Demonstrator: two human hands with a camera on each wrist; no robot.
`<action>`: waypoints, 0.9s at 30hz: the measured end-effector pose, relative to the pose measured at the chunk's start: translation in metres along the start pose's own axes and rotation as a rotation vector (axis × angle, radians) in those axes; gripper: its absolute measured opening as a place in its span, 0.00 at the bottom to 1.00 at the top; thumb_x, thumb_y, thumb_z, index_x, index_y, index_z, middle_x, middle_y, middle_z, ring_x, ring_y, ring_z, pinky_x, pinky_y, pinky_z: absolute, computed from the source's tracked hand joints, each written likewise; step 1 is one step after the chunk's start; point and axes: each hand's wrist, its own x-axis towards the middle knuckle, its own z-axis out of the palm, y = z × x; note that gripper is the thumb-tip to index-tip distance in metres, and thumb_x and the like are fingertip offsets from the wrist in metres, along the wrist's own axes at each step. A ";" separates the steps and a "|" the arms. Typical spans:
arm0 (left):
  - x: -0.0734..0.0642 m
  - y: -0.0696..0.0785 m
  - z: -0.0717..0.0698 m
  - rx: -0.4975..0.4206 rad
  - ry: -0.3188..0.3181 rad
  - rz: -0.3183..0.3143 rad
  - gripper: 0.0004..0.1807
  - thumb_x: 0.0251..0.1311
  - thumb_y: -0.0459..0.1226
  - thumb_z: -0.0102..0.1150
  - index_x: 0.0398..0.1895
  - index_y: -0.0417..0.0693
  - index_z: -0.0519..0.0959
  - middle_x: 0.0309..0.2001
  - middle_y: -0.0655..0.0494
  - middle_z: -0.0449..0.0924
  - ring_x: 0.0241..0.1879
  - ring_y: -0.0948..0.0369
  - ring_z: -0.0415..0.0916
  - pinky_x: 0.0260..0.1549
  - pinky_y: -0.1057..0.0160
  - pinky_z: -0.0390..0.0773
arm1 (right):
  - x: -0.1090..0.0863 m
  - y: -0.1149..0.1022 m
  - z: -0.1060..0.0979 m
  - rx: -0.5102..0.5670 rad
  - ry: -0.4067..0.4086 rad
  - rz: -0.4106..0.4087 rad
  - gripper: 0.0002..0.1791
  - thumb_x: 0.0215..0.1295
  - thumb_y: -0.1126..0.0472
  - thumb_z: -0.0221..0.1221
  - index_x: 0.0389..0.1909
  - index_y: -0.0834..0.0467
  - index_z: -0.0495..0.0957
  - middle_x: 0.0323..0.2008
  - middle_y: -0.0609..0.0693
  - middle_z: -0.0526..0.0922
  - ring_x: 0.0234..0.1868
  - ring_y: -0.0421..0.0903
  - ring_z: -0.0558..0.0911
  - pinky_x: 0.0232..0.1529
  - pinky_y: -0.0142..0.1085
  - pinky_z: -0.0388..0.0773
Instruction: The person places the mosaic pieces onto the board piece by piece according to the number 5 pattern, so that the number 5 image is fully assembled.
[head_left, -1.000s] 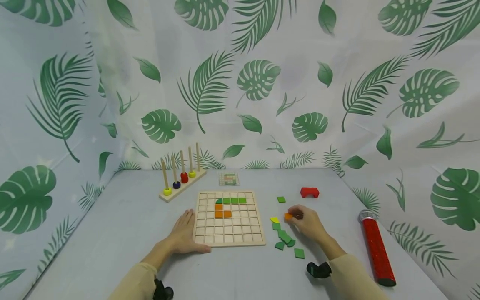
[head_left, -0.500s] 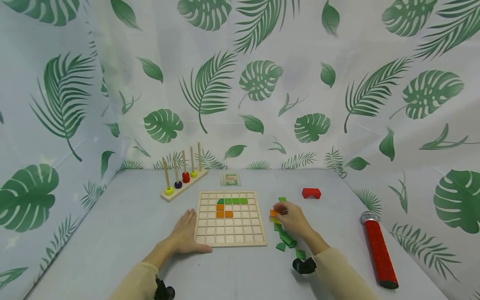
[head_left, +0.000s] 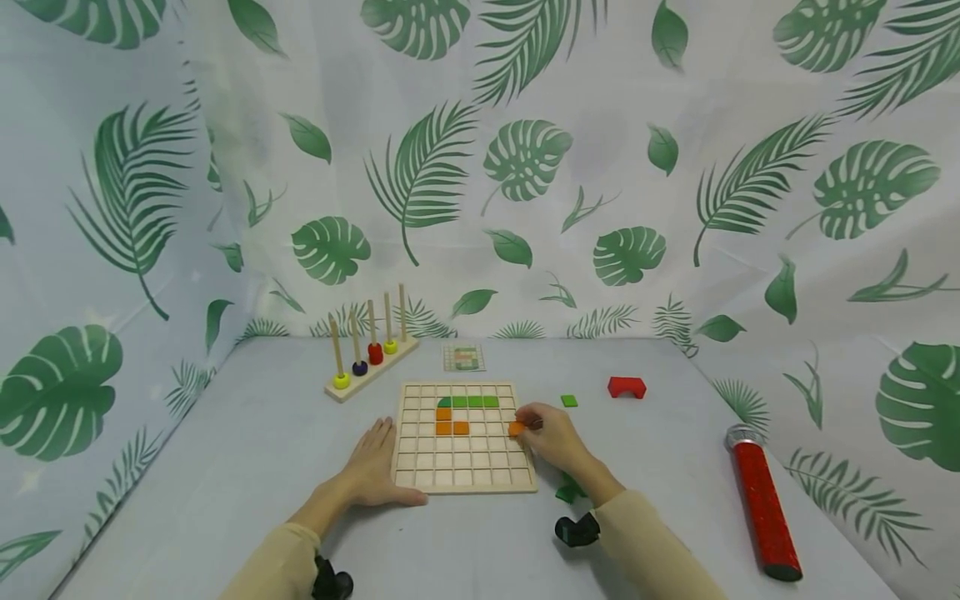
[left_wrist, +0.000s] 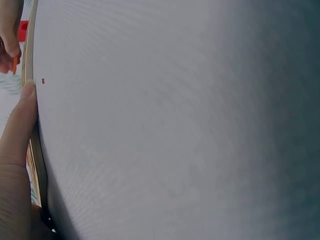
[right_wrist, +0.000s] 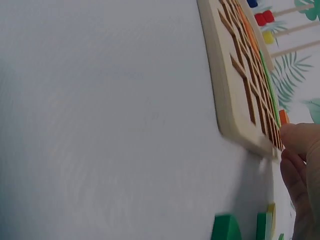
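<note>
A wooden grid board (head_left: 465, 479) lies on the table. It bears a row of green square tiles (head_left: 476, 402), a dark green rounded tile (head_left: 444, 402) at the row's left end, and a few orange tiles (head_left: 444, 427) below. My left hand (head_left: 367, 471) rests flat along the board's left side, its thumb (left_wrist: 25, 107) at the front edge. Between thumb and fingers my right hand (head_left: 558, 437) pinches an orange tile (head_left: 516, 428) over the board's right edge; the right wrist view shows only a corner of that tile (right_wrist: 283, 117).
Green pieces (head_left: 570, 489) lie right of the board, partly hidden by my right arm. Farther back are a lone green tile (head_left: 569, 401), a red arch-shaped block (head_left: 627, 387), a pattern card (head_left: 464, 358) and a peg stand (head_left: 375, 367). A red cylinder (head_left: 763, 508) lies far right.
My right hand has carried the orange tile leftward from beside the loose pieces to the board's right edge. The left hand has stayed against the board.
</note>
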 end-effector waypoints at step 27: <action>-0.001 -0.001 -0.002 0.005 -0.024 -0.007 0.72 0.34 0.70 0.64 0.72 0.31 0.44 0.73 0.35 0.40 0.72 0.44 0.35 0.69 0.47 0.41 | 0.022 -0.025 0.045 -0.004 -0.094 -0.120 0.14 0.55 0.71 0.64 0.44 0.64 0.79 0.38 0.50 0.82 0.37 0.41 0.79 0.38 0.32 0.79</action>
